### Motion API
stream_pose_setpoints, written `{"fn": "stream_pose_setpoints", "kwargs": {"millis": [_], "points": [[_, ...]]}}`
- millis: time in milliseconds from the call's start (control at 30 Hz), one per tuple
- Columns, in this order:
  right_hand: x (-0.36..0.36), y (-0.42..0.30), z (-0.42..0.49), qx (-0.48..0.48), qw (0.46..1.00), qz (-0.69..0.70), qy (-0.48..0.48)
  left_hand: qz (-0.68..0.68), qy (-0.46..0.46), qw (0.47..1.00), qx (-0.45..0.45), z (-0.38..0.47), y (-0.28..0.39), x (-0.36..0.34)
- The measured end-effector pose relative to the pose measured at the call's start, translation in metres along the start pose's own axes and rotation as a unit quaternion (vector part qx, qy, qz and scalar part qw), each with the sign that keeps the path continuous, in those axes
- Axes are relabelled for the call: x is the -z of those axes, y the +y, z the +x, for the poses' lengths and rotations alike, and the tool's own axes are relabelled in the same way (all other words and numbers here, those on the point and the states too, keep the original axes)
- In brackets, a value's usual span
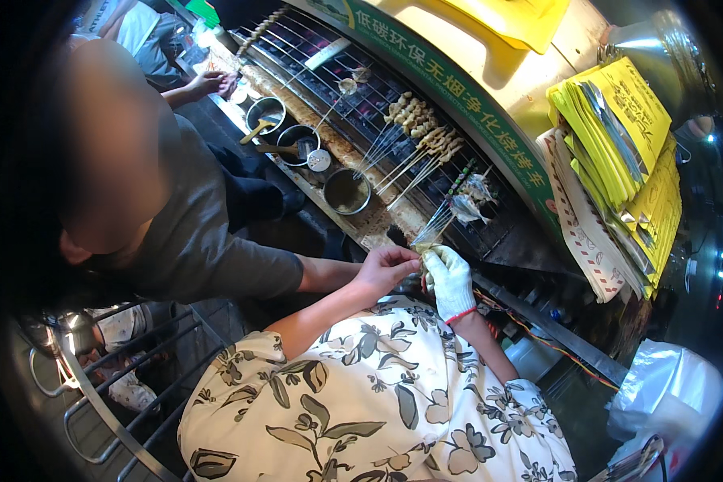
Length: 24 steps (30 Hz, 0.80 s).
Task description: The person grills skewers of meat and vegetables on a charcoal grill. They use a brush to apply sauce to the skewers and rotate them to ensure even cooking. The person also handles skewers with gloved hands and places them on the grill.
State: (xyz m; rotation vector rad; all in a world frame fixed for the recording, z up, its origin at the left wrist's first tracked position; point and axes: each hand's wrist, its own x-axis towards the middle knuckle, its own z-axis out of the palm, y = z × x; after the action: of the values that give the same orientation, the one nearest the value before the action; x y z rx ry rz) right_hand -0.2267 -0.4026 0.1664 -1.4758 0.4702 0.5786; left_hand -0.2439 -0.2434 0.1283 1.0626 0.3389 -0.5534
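Note:
My left hand (387, 274) is bare, its thumb and fingertips pinched together against the fingertips of my right hand. My right hand (450, 278) wears a white knitted glove with a red cuff edge, its fingers curled and stained yellowish at the tips. Whether something small sits between the hands is hidden. Just beyond them are the handles of metal skewers (435, 222). These carry flattened fish (469, 206) and a green-wrapped skewer (461, 175) on the grill. Farther left, meat skewers (411, 114) and thin meat strips on bamboo sticks (440, 144) lie over the wire grate (373, 78).
Along the grill's near ledge stand a metal pot of sauce (347, 191), two pots with brushes (266, 114) and a shaker (319, 160). A co-worker (217, 205) stands close at left. Yellow paper bags (614, 132) are at right; plastic bags (663, 379) hang lower right.

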Motion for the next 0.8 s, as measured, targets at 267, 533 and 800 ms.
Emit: {"fn": "stream_pose_setpoints", "kwargs": {"millis": [267, 533, 800], "points": [[-0.002, 0.009, 0.0, 0.091, 0.991, -0.092, 0.016, 0.028, -0.008, 0.999, 0.028, -0.012, -0.006, 0.007], [-0.01, -0.006, -0.013, 0.11, 0.984, -0.134, 0.047, 0.11, -0.022, 0.993, -0.031, -0.046, 0.039, 0.014], [-0.038, -0.016, -0.006, 0.053, 0.997, -0.04, 0.045, 0.228, 0.201, 0.925, -0.226, 0.003, 0.1, 0.073]]}}
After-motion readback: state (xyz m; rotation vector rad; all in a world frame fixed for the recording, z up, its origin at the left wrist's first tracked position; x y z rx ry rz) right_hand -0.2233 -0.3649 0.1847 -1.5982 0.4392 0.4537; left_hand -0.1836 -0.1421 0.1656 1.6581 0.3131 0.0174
